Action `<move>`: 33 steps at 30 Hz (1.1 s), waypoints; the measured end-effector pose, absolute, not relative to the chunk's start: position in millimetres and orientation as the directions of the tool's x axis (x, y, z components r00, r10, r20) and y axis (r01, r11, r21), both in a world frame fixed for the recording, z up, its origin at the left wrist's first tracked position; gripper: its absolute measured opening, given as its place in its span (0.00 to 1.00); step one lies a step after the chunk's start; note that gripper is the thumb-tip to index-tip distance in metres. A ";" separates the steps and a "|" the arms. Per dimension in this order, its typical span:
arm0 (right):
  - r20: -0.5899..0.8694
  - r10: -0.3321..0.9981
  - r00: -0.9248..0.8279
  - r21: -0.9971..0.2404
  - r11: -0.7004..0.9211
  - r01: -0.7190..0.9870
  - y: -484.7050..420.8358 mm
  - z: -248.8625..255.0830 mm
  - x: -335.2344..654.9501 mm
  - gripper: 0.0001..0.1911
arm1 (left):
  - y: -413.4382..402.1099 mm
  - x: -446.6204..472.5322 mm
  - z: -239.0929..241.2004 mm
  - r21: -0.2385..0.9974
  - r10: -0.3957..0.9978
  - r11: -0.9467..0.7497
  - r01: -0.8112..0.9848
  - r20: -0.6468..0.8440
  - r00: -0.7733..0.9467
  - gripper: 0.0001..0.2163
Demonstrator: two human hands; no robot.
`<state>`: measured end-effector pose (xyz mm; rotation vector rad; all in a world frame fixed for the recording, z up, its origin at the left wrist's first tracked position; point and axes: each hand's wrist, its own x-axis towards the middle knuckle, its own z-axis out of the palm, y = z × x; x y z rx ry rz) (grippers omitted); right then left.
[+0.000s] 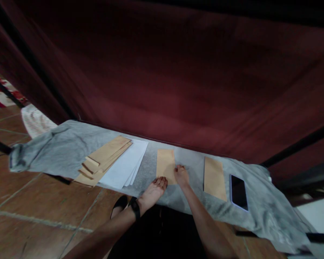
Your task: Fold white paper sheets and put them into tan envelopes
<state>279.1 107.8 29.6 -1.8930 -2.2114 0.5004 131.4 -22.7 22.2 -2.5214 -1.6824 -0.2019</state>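
A brown paper envelope point(165, 162) lies flat on the grey cloth in front of me. My left hand point(157, 187), with a dark band on its wrist, rests over the envelope's lower left corner, fingers stretched out and laid flat. At the envelope's right edge is my right hand point(181, 175), its fingers curled in and pinching that edge. Farther right lies another brown envelope point(215, 178). To the left, several brown envelopes point(108, 153) with folded flaps overlap some white paper sheets point(132, 162).
Grey cloth point(67, 144) covers the narrow surface. A phone point(239, 191) with a pale purple edge lies near its right end. Dark red fabric point(162, 90) hangs behind, with dark bars at both sides. Below is a brown tiled floor point(43, 205).
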 end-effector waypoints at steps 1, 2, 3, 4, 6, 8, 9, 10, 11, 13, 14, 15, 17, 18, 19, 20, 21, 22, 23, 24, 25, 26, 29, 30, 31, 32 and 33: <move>-0.096 0.983 -0.157 -0.369 0.112 0.923 108.7 31.3 278.0 0.18 | -21.8 132.2 22.0 -0.018 0.908 -0.383 0.924 0.177 0.380 0.31; -0.113 0.982 -0.148 -0.368 0.098 0.925 109.8 33.0 276.8 0.18 | -21.0 133.0 21.6 -0.021 0.907 -0.383 0.923 0.181 0.381 0.31; -0.126 0.982 -0.143 -0.370 0.087 0.925 110.9 34.5 275.8 0.18 | -20.1 133.5 21.3 -0.021 0.906 -0.386 0.922 0.178 0.383 0.31; -0.138 0.980 -0.142 -0.376 0.081 0.923 111.8 35.8 275.4 0.18 | -19.4 133.7 21.1 -0.021 0.906 -0.389 0.921 0.171 0.387 0.31; -0.155 0.976 -0.155 -0.395 0.082 0.915 112.0 37.2 277.0 0.17 | -18.6 132.9 21.5 -0.026 0.906 -0.396 0.918 0.153 0.396 0.31; -0.165 0.970 -0.176 -0.418 0.093 0.904 109.1 37.0 282.6 0.16 | -19.1 130.9 22.8 -0.026 0.906 -0.399 0.917 0.142 0.398 0.30; -0.167 0.969 -0.184 -0.428 0.097 0.898 106.5 36.4 286.6 0.16 | -19.8 129.8 23.6 -0.017 0.906 -0.401 0.916 0.141 0.399 0.29; -0.166 0.968 -0.189 -0.436 0.100 0.894 103.1 35.4 291.0 0.16 | -20.7 128.9 24.3 -0.001 0.905 -0.405 0.914 0.143 0.401 0.28; -0.161 0.968 -0.192 -0.442 0.103 0.891 99.2 34.3 295.5 0.16 | -21.6 128.4 24.6 0.021 0.904 -0.410 0.912 0.145 0.403 0.28; -0.139 0.972 -0.188 -0.448 0.108 0.888 90.9 32.0 303.3 0.16 | -23.2 129.1 23.8 0.071 0.901 -0.418 0.906 0.156 0.404 0.24; -0.123 0.975 -0.184 -0.447 0.111 0.888 86.8 30.9 306.1 0.16 | -23.8 130.4 22.5 0.092 0.899 -0.424 0.901 0.163 0.406 0.22; -0.106 0.979 -0.177 -0.443 0.113 0.889 83.0 30.0 308.1 0.16 | -24.3 132.0 20.6 0.108 0.895 -0.433 0.895 0.170 0.413 0.20; -0.067 0.985 -0.158 -0.429 0.115 0.896 76.5 28.7 309.9 0.15 | -25.4 135.7 15.9 0.120 0.881 -0.460 0.880 0.184 0.436 0.19; -0.044 0.988 -0.150 -0.422 0.118 0.899 73.8 28.3 310.2 0.15 | -26.0 137.2 13.8 0.119 0.873 -0.475 0.872 0.192 0.449 0.20; -0.019 0.989 -0.149 -0.415 0.128 0.901 71.6 27.9 310.2 0.16 | -26.5 138.4 12.2 0.117 0.865 -0.487 0.866 0.200 0.460 0.21; 0.010 0.987 -0.158 -0.411 0.148 0.900 69.8 27.6 310.1 0.17 | -27.0 139.2 11.4 0.115 0.860 -0.494 0.862 0.207 0.466 0.22; 0.040 0.983 -0.180 -0.409 0.181 0.895 68.6 27.1 310.0 0.18 | -27.3 139.6 11.7 0.115 0.857 -0.500 0.858 0.211 0.471 0.22; 0.069 0.974 -0.214 -0.409 0.223 0.885 67.9 26.4 309.9 0.19 | -27.2 139.7 13.0 0.116 0.853 -0.506 0.855 0.211 0.477 0.22; 0.093 0.962 -0.255 -0.412 0.271 0.870 67.8 25.3 309.8 0.20 | -26.8 139.7 15.1 0.119 0.849 -0.515 0.849 0.204 0.487 0.22; 0.114 0.943 -0.312 -0.413 0.331 0.849 68.5 24.0 309.6 0.20 | -26.0 139.6 17.7 0.122 0.846 -0.523 0.843 0.192 0.497 0.22; 0.129 0.915 -0.381 -0.407 0.400 0.821 70.0 22.3 309.3 0.21 | -24.8 139.5 20.5 0.127 0.843 -0.530 0.838 0.179 0.507 0.22; 0.137 0.881 -0.452 -0.393 0.467 0.792 72.5 20.7 308.9 0.22 | -23.3 139.2 22.9 0.132 0.839 -0.539 0.832 0.168 0.517 0.22; 0.101 0.799 -0.593 -0.303 0.593 0.746 85.0 16.9 306.9 0.25 | -18.3 138.0 26.1 0.150 0.817 -0.574 0.805 0.162 0.553 0.23; 0.082 0.794 -0.603 -0.278 0.599 0.751 90.6 16.6 306.0 0.25 | -16.8 137.3 25.6 0.154 0.809 -0.586 0.795 0.165 0.564 0.23; 0.068 0.800 -0.597 -0.263 0.591 0.762 96.6 16.7 304.9 0.26 | -15.5 136.7 24.5 0.157 0.802 -0.596 0.788 0.166 0.574 0.24; 0.059 0.806 -0.589 -0.256 0.582 0.771 102.9 17.1 303.7 0.26 | -14.5 136.1 23.1 0.161 0.799 -0.601 0.783 0.167 0.578 0.24; 0.056 0.811 -0.582 -0.256 0.575 0.777 109.0 17.7 302.5 0.27 | -13.7 135.6 21.6 0.165 0.798 -0.602 0.781 0.167 0.579 0.24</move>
